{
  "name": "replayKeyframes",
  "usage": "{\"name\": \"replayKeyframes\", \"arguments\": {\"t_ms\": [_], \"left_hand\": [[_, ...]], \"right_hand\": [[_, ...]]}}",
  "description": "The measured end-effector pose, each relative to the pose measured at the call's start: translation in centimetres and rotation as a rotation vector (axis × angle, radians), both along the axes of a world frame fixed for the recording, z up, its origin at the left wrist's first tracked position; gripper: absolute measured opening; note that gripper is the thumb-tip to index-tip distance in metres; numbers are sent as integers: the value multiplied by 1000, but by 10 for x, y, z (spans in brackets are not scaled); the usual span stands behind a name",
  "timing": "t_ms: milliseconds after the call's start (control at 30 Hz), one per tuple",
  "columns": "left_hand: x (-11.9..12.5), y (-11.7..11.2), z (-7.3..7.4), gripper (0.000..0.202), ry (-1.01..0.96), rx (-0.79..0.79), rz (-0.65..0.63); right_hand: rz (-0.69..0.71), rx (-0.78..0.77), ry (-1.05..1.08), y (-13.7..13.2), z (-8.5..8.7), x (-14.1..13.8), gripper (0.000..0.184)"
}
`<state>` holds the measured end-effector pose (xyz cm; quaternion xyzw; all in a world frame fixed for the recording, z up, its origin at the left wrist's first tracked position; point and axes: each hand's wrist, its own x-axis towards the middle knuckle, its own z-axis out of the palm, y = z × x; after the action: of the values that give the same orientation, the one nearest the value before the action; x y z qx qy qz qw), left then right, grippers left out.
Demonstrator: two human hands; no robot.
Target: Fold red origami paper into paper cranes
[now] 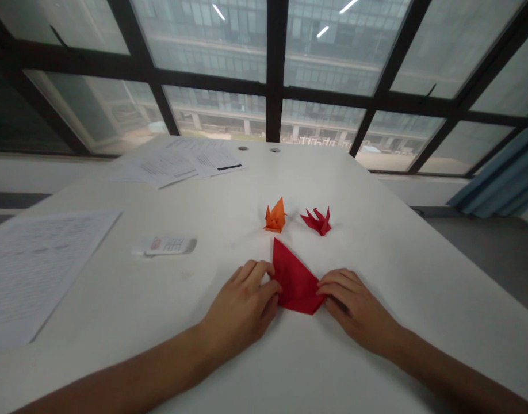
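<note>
Between my two hands is a folded sheet of red paper (295, 279), its pointed corner facing away from me. My left hand (249, 296) pinches its left edge, with the thumb and fingers closed on the paper. On the other side, my right hand (350, 305) grips the right corner, its fingertips pressed together there. Just beyond the sheet stand an orange folded paper crane (275, 217) and, to its right, a red folded paper crane (318, 221). Neither hand touches the cranes.
A white table (229, 368) lies under everything. To the left are a white packet with print (171, 246) and a printed sheet (44, 259). Several loose papers (173, 164) lie at the far left, near the windows (212, 109). A blue curtain (501, 172) hangs at right.
</note>
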<state>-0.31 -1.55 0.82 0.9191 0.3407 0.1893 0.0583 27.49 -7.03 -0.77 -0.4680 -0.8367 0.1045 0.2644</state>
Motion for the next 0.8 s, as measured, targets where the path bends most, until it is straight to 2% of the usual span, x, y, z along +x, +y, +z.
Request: {"name": "replayKeyframes", "arguments": {"t_ms": [100,233,333,433,533,600,667,733,800], "left_hand": [[0,2,-3,18,-8,102,-110],[0,3,-4,21,-28,-25,-246],[1,-1,-3,15,-28,-105,-246],[4,-7,-1,20,-24,-138,-232],[7,-9,-2,16,-17,-154,-199],[8,-9,-3,9,-20,-173,-171],[8,-8,-3,17,-32,-180,-158],[7,-8,-4,31,-28,-172,-166],[7,-8,-3,32,-7,-164,-177]], "right_hand": [[-13,6,-15,0,2,0,18],[-68,46,-1,1,-1,1,19],[-148,62,16,1,-4,2,16],[-230,75,16,1,-8,2,13],[-271,94,0,1,-10,0,10],[-257,118,-27,1,-11,-2,7],[-208,181,-56,0,-10,-3,7],[-118,247,-89,-1,-9,-4,15],[3,256,-139,-1,-7,-5,26]]}}
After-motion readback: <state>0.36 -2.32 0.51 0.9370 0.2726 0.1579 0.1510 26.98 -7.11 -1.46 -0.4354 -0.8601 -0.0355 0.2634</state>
